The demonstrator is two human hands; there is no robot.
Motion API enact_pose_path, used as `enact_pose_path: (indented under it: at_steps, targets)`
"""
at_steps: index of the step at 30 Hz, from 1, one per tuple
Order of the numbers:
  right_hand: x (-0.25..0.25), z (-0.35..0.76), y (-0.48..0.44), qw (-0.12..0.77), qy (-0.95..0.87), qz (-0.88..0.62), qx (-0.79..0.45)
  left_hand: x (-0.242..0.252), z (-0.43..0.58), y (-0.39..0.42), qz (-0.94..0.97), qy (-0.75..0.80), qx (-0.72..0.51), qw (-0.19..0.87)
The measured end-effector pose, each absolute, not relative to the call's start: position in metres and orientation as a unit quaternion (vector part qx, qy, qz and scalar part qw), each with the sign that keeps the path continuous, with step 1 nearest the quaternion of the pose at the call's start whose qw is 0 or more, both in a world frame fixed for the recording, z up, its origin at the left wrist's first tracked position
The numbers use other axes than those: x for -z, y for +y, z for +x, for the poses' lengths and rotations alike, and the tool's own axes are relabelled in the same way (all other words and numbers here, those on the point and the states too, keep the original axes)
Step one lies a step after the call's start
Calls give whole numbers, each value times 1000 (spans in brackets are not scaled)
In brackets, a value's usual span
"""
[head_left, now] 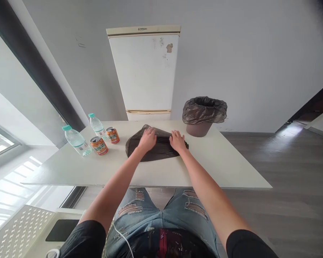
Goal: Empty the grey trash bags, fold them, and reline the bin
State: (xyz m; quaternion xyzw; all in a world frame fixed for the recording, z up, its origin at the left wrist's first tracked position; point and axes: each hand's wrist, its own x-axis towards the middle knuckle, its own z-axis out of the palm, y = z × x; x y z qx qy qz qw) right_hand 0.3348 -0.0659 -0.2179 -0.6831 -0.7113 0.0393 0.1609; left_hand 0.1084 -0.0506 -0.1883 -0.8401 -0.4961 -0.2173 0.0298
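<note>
A thin black plastic garbage bag (pixel 161 153) lies spread flat on the white table, its left end wide and its right end gathered. My left hand (pixel 148 139) rests on the bag's middle-left part, fingers stretched forward and slightly blurred. Toward the bag's right end, my right hand (pixel 177 140) presses down with its fingers apart. Neither hand grips the bag visibly. Behind and to the right stands a brown trash bin (pixel 198 129), lined with another black bag (pixel 204 116) folded over its rim.
At the table's left stand two clear bottles with green caps, a nearer one (pixel 76 139) and a farther one (pixel 96 124). Beside them are two orange cans, one nearer (pixel 99 146) and one farther (pixel 113 135). A white refrigerator (pixel 145 71) stands behind the table (pixel 218 168).
</note>
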Motion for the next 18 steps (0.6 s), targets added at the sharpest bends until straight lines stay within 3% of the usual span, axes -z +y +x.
enact_pose_path:
  at_steps: [7, 18]
  targets:
    - [232, 334, -71, 90, -813, -564, -108, 219, 189, -39, -886, -442, 130, -50]
    - [239, 329, -68, 85, -778, -614, -101, 242, 140, -21, -834, -542, 65, -76]
